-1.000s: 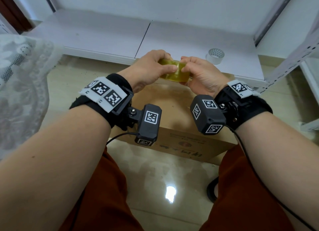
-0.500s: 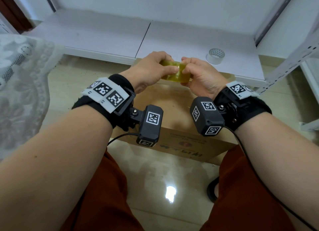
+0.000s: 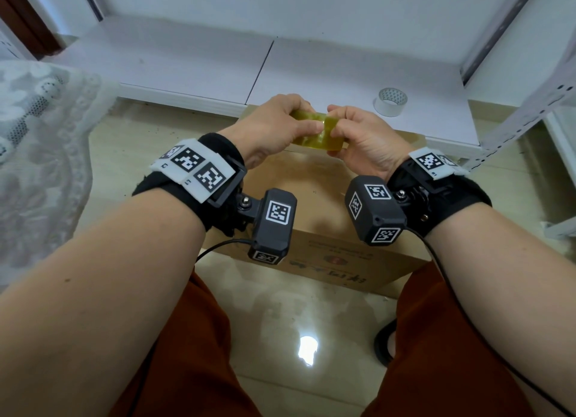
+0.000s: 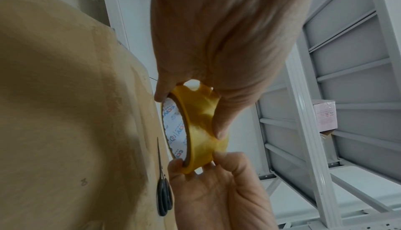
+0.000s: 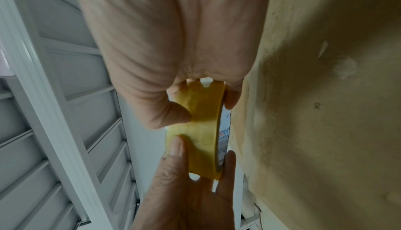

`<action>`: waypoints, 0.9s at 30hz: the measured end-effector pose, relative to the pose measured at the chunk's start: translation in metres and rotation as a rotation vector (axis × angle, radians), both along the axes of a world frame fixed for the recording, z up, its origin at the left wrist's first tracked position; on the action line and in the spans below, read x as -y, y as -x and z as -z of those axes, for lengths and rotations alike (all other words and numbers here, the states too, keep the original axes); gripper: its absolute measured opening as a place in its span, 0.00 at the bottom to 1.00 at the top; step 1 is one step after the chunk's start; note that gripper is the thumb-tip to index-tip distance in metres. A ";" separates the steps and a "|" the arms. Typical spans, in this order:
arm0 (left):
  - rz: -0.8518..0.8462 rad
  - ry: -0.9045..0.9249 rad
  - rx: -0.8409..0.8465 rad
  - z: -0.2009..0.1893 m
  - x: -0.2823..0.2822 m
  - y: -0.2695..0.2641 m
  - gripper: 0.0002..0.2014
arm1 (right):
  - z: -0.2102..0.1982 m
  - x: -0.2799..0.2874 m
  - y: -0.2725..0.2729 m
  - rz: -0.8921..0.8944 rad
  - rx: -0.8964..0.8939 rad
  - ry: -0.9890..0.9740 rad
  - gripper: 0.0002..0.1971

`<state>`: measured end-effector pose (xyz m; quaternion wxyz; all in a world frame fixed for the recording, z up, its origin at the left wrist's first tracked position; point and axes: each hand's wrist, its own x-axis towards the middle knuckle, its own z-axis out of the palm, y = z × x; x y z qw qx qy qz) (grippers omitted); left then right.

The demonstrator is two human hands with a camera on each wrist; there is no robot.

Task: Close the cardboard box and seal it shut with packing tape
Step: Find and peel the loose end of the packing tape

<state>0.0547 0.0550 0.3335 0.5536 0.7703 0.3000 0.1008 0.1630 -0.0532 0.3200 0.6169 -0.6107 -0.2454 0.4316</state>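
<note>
A yellow packing tape roll (image 3: 314, 133) is held in the air above the brown cardboard box (image 3: 311, 183), whose top lies flat. My left hand (image 3: 299, 123) grips the roll's left side, thumb on its outer face. My right hand (image 3: 338, 127) pinches the right side, thumb and fingertip on the tape surface. The left wrist view shows the roll (image 4: 199, 127) edge-on with its white printed core, and the right wrist view shows the same roll (image 5: 201, 130) between both hands. No loose tape end is visible.
Black scissors (image 4: 163, 197) lie on the box top under the hands. A white tape roll (image 3: 390, 102) stands on the white board (image 3: 311, 67) behind the box. A white metal rack (image 3: 530, 105) is at right, lace fabric (image 3: 40, 136) at left.
Both hands stay on the roll above the box. The fingers have shifted a little on the tape's surface and the roll has turned slightly.
</note>
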 end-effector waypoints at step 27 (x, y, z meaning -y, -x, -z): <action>-0.256 0.086 -0.055 -0.002 0.000 -0.001 0.06 | 0.011 -0.004 -0.016 0.247 0.118 0.108 0.14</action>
